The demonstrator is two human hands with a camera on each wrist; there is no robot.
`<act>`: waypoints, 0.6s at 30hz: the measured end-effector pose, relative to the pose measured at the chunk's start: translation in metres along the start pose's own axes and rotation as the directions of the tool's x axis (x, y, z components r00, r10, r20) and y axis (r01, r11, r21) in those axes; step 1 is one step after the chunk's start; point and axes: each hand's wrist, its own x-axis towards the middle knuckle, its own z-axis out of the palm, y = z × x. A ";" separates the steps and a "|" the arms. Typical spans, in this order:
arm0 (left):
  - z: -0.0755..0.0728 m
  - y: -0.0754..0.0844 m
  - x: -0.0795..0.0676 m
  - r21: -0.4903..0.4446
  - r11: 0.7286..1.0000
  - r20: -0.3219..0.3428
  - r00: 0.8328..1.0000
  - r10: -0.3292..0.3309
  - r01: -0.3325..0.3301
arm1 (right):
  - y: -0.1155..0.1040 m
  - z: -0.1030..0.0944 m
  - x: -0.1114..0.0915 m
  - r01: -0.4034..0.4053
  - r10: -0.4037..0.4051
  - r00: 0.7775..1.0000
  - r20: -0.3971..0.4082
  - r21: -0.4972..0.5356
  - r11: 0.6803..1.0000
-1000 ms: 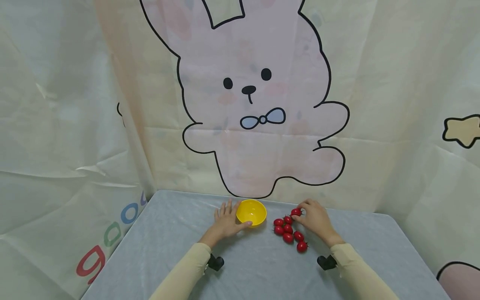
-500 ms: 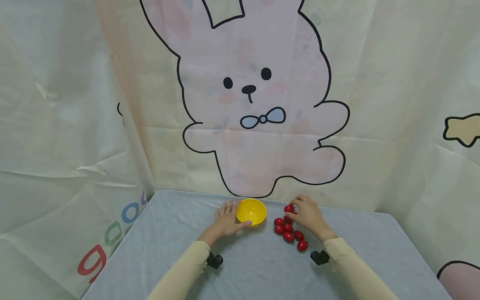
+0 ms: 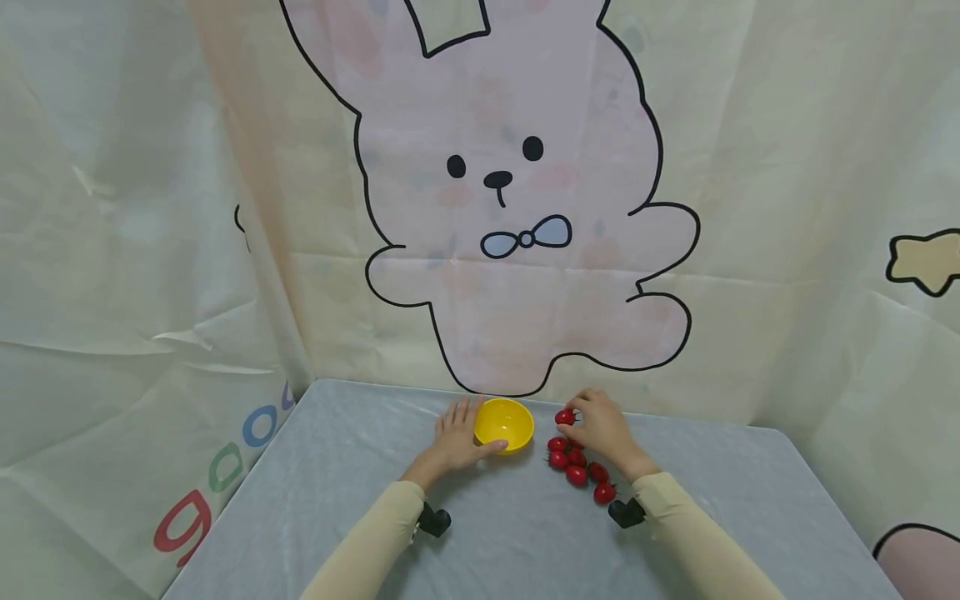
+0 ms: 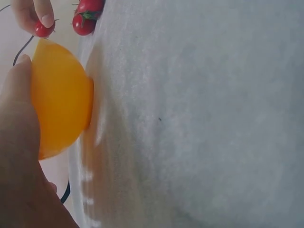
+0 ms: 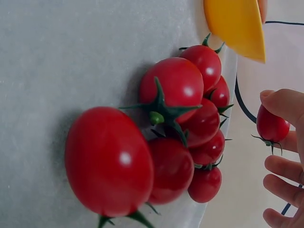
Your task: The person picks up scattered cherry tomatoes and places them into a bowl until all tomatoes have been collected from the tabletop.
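My left hand rests against the left side of a yellow bowl, its fingers fairly straight and the thumb along the near side. In the left wrist view the bowl stands upright on the cloth. My right hand pinches a small red cherry tomato between thumb and fingertips. Held above the table, this tomato has its green stem end away from the bowl. Several more cherry tomatoes lie in a cluster right of the bowl, partly under the right hand.
A grey-blue cloth covers the table. Behind it hangs a pale curtain printed with a large cartoon animal. Dark wrist-worn devices sit at both sleeves.
The right hand has moved left toward the bowl, carrying the pinched tomato over the others. The left hand and the bowl have stayed almost still.
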 end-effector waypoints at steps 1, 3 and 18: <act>0.001 -0.001 0.001 0.000 1.000 0.000 1.000 -0.001 0.001 | -0.001 0.000 0.000 0.000 0.000 1.000 0.000 0.000 1.000; 0.002 -0.001 0.001 -0.004 1.000 -0.003 1.000 0.002 -0.002 | -0.001 0.001 0.000 -0.006 0.006 1.000 0.004 0.001 1.000; 0.004 0.000 0.002 -0.042 0.998 -0.034 0.999 0.034 -0.035 | -0.007 0.006 0.001 0.000 0.000 1.000 0.027 0.009 1.000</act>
